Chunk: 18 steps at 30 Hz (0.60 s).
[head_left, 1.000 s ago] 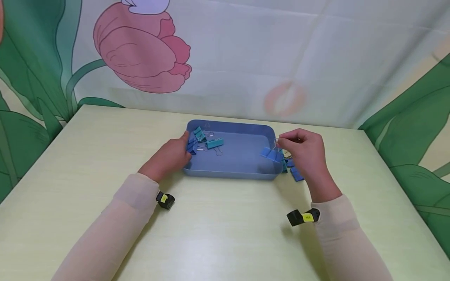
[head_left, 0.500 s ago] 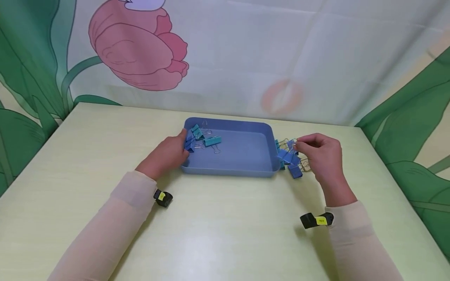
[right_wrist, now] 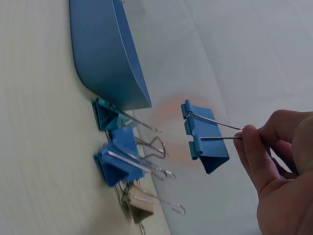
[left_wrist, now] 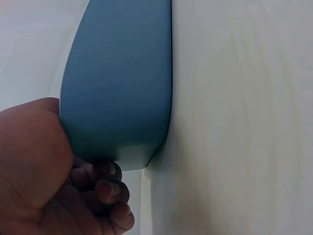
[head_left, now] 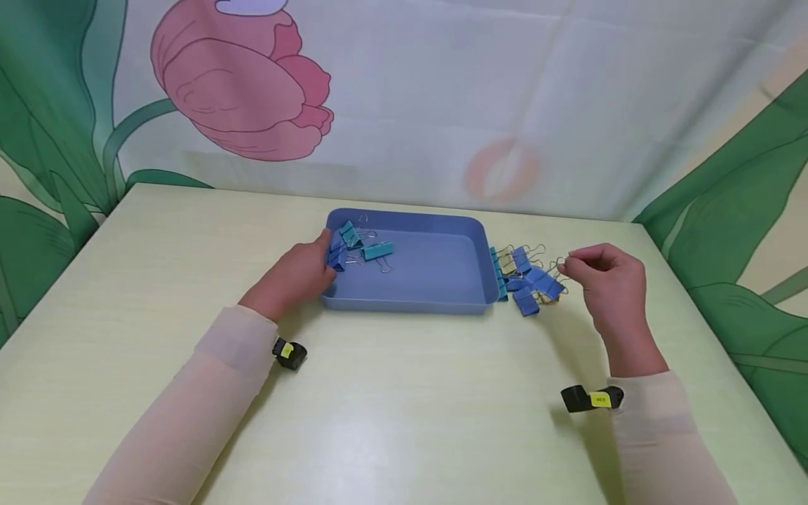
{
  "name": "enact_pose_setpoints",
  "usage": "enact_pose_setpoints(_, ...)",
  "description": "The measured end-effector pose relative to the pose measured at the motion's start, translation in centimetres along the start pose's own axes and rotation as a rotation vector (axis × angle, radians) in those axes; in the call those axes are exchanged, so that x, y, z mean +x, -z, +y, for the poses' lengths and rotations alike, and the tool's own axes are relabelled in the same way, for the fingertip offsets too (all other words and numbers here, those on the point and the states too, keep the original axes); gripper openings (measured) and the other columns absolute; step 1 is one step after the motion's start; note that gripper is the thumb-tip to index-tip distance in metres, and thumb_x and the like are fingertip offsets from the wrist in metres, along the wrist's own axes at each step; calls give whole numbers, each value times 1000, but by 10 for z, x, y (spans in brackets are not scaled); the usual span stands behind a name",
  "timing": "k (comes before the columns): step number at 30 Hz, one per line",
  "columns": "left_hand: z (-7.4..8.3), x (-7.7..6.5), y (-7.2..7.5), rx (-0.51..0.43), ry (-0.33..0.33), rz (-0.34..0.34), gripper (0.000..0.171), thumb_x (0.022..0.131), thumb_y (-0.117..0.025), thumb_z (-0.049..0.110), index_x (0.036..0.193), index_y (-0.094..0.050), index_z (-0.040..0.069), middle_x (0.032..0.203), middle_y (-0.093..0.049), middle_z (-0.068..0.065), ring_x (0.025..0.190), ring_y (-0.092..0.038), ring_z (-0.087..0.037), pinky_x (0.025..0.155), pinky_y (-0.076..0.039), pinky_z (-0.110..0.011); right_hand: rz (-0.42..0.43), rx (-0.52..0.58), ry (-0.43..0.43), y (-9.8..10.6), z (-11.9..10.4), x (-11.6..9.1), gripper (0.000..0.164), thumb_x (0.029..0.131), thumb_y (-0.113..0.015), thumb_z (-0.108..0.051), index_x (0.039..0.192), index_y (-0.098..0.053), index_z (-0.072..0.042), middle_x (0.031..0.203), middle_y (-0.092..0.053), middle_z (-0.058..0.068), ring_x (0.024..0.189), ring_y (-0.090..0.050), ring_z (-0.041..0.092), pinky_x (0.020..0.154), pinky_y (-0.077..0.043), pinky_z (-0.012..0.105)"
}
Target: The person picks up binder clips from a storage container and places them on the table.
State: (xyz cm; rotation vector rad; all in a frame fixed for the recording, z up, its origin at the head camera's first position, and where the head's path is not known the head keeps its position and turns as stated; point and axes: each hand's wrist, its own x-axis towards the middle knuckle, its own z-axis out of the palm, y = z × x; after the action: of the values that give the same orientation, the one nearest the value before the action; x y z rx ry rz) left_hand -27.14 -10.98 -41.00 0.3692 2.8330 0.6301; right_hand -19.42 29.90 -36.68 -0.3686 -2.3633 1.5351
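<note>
We have the right hand (head_left: 609, 291) pinching a wire handle (right_wrist: 222, 138) between thumb and forefinger, and from that handle a blue binder clip (right_wrist: 208, 134) reaches out to the left of the fingertips. In the right wrist view we see this clip held up in the air, apart from the others. Below it, to the left of the right hand, more clips lie bunched on the table (head_left: 404, 414): a blue clip (head_left: 525, 301) on the side toward us, a yellow clip (head_left: 508, 262) farther back, and teal clips (head_left: 495, 265) farthest from the hand, just beside the tray's right end; we cannot tell whether those touch it. The left hand (head_left: 293, 277) grips the left end of the blue tray (head_left: 429, 273), its thumb at the rim and its other fingers bent at the outside of the wall. Inside the tray, just to the right of the left hand, we find two teal binder clips (head_left: 377, 250) and, closest to the thumb, a dark blue clip (head_left: 337, 258). Beyond both hands, past the far table edge, we see a printed cloth (head_left: 404, 105) with a large pink flower (head_left: 243, 84).
</note>
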Motion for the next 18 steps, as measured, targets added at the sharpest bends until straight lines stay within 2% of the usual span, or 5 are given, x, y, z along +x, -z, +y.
enact_pose_setpoints(6, 1, 0, 0, 3, 1, 0, 71, 96, -43, 15, 153, -6, -5, 151, -36, -26, 88, -53, -26, 77, -43, -35, 43, 88, -48, 15, 11, 1, 21, 89, -67, -15, 106, -66, -3, 91, -62, -4, 81, -68, 2, 75, -48, 15)
enact_pose_setpoints(11, 1, 0, 1, 11, 7, -4, 71, 97, -43, 15, 153, -6, -5, 151, -36, -26, 94, -53, -28, 82, -43, -38, 92, 141, -94, 23, 19, 1, 17, 89, -66, -13, 103, -65, -4, 90, -61, -2, 77, -68, 1, 75, -48, 12)
enact_pose_setpoints(13, 1, -1, 2, 11, 11, -5, 70, 97, -43, 15, 153, -5, -5, 152, -35, -26, 97, -52, -29, 84, -43, -39, 107, 134, -111, 25, 23, 1, 18, 89, -66, -13, 104, -65, -4, 90, -61, -2, 77, -68, 1, 75, -48, 13)
enact_pose_setpoints(18, 3, -3, 2, -1, 14, -10, 70, 97, -42, 16, 154, -4, -4, 154, -31, -24, 105, -51, -29, 91, -43, -41, 108, -9, -155, 26, 32, 1, 19, 91, -63, -19, 107, -64, -9, 93, -61, -5, 79, -66, -3, 75, -48, 14)
